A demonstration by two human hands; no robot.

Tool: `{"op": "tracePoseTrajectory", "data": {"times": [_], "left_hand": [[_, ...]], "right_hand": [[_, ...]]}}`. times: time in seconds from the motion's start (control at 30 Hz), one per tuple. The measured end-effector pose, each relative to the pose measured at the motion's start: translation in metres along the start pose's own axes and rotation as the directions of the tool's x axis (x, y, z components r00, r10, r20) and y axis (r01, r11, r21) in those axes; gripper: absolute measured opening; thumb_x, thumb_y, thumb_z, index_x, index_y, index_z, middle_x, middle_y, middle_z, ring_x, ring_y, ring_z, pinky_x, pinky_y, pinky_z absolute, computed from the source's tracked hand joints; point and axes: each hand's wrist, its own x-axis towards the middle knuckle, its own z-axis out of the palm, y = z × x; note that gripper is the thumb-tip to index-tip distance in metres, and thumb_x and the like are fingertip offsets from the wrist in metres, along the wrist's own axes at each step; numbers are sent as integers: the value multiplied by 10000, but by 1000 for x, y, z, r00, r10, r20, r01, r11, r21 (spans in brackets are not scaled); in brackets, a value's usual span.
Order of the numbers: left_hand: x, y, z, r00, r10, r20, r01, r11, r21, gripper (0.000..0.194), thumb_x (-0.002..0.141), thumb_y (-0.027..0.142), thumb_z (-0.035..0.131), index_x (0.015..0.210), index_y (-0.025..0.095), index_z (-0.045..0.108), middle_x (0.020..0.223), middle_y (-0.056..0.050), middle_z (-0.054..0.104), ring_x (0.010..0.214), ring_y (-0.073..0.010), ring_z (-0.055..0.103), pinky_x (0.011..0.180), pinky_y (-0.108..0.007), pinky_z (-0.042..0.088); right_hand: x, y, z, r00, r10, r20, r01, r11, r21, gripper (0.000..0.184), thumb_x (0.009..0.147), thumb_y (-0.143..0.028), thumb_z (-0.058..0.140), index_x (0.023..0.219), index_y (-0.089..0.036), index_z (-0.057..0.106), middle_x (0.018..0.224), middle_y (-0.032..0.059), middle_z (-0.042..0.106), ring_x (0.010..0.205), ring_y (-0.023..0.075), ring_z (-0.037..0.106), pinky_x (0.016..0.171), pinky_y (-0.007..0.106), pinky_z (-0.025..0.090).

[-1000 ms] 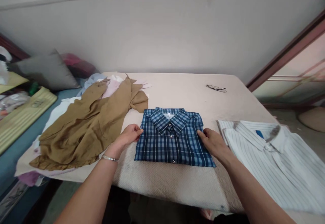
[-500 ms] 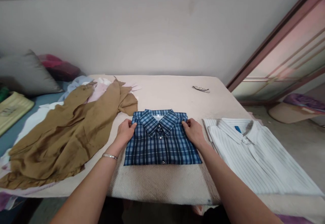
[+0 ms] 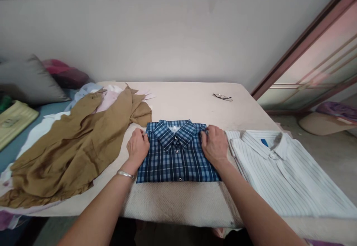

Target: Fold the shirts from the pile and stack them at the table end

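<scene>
Plaid shirt (image 3: 167, 164), checked in navy, lighter blue and white, lies folded front side up in a compact, roughly four-sided block. Its pointed collar (image 3: 186, 133) is at the far end, open around a small white label (image 3: 174, 128); the buttoned front runs down the middle. It rests flat on the pale covered table (image 3: 173, 201).

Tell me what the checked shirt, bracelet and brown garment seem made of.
Checked shirt: woven cloth, perhaps cotton blend, smooth, with folded edges. Bracelet: probably polished metal, from its silvery glint. Brown garment: soft-looking matte fabric, fibre unclear, draping in wrinkles.
</scene>
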Motion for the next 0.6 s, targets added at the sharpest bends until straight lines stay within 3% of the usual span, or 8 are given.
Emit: {"op": "tracePoseTrajectory", "data": {"times": [0.07,0.17,0.23,0.3,0.4,0.5,0.6], "left_hand": [[-9,5,3,978,208,-25,-207,977,45,257,1005,310,386,1108,173,576,1160,-164,678,1082,-287,633,916,-409,468],[-19,7,17,880,466,86,-470,882,38,343,1016,296,367,1268,157,554,1438,-174,551,1352,-293,485,1124,-474,353],[-21,6,26,857,498,136,-505,863,25,422,1019,316,380,1393,150,482,1569,-164,419,1465,-302,350,1184,-525,273],[-17,2,27,855,494,158,-500,866,0,450,1017,309,387,1431,146,452,1598,-156,380,1488,-298,314,1192,-536,262],[-3,-7,10,899,418,128,-415,908,-52,382,992,213,383,1339,155,532,1469,-153,542,1360,-256,491,1129,-449,370],[12,-20,-14,985,153,77,-152,988,-25,301,970,227,411,1186,176,616,1185,-143,700,1092,-256,650,944,-381,481],[20,-31,-29,983,-82,164,76,996,46,264,945,324,474,1050,192,678,1048,-149,733,968,-290,680,815,-373,486]], "right_hand": [[-10,-12,5,987,-142,79,144,989,-27,496,1032,-442,342,1311,-97,564,1412,209,554,1303,314,475,1082,456,351],[-19,-13,19,957,-133,258,159,984,-83,657,1030,-541,289,1513,-109,402,1597,170,372,1470,319,298,1165,523,251],[-20,-4,27,938,-69,339,117,985,-124,722,1021,-593,251,1565,-125,328,1636,146,306,1505,318,236,1181,557,213],[-18,4,31,927,-46,373,105,985,-140,759,1014,-623,226,1580,-123,301,1654,137,263,1520,317,199,1188,567,195],[-15,9,29,918,-50,392,109,986,-128,777,1013,-629,208,1575,-101,309,1655,146,256,1520,317,197,1184,570,214],[-13,4,19,925,-47,378,93,990,-106,768,1017,-620,207,1532,-77,381,1623,174,321,1495,322,257,1167,565,257],[-13,-4,11,949,-59,309,93,991,-95,750,1024,-603,204,1488,-59,431,1586,204,375,1460,321,319,1150,538,294]]}}
